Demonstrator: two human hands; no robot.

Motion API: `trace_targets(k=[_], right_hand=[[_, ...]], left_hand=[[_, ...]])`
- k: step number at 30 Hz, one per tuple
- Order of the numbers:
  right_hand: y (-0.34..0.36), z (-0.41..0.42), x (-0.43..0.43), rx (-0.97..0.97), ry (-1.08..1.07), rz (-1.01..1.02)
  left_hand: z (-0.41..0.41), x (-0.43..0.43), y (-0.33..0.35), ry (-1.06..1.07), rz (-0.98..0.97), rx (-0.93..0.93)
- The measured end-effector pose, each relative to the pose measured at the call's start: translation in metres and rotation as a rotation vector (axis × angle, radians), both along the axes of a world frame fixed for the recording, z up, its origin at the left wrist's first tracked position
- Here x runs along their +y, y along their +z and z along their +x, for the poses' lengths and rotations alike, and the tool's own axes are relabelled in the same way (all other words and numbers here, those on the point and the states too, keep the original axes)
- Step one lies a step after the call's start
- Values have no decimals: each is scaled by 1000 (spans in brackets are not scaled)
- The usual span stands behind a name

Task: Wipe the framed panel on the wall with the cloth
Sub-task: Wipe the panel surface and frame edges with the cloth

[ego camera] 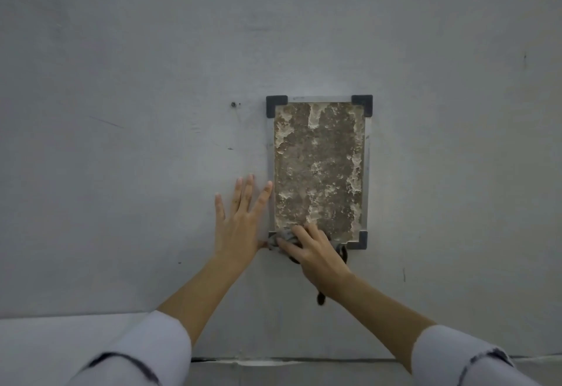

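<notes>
Two bare hands work at the lower left of the framed panel (319, 166), which hangs upright on a pale grey wall (137, 81). Its face is a mottled brown with rough, off-white patches, set in a thin light frame with dark corner pieces (362, 105) at the top left, top right and bottom right; the bottom-left corner is covered by cloth and hand.

Left of the panel, the left hand (238, 221) lies flat on the wall, fully open with fingers spread and holding nothing — its index fingertip reaches just to the panel's left edge.

At the panel's bottom edge, the right hand (313, 251) is curled around a grey cloth (281, 238), pressing the bunched fabric against the lower-left corner of the frame. Dark parts of the cloth show just below the panel's bottom-right corner piece and again under the wrist, hanging down the wall below the panel.

Both forearms are bare, with pale sleeves (146, 355) pushed up toward the elbows. Left of the panel's top corner sits a small screw (233, 104) in the wall.
</notes>
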State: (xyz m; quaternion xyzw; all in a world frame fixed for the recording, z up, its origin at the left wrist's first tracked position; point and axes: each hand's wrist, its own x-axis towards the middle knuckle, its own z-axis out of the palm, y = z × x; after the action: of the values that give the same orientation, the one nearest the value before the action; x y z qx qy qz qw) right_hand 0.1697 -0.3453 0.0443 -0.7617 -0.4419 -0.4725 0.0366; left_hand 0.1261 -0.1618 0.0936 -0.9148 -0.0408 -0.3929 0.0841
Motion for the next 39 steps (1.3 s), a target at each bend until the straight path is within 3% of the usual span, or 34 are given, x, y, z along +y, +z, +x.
trace_targets(k=[6, 12, 18, 25, 34, 39], right_hand=[[40, -1, 12, 57, -56, 237], [-14, -5, 3, 54, 19, -26], [20, -9, 16, 44, -21, 151], [8, -3, -14, 7, -28, -111], [0, 11, -83, -18, -128, 13], [4, 3, -51, -27, -75, -6]], left_hand=[[-4, -6, 3, -17, -37, 53], [-9, -8, 5, -42, -75, 57], [-9, -16, 2, -81, -133, 31], [-9, -18, 1, -84, -137, 8], [-7, -21, -9, -49, -178, 64], [-2, -35, -15, -32, -158, 53]])
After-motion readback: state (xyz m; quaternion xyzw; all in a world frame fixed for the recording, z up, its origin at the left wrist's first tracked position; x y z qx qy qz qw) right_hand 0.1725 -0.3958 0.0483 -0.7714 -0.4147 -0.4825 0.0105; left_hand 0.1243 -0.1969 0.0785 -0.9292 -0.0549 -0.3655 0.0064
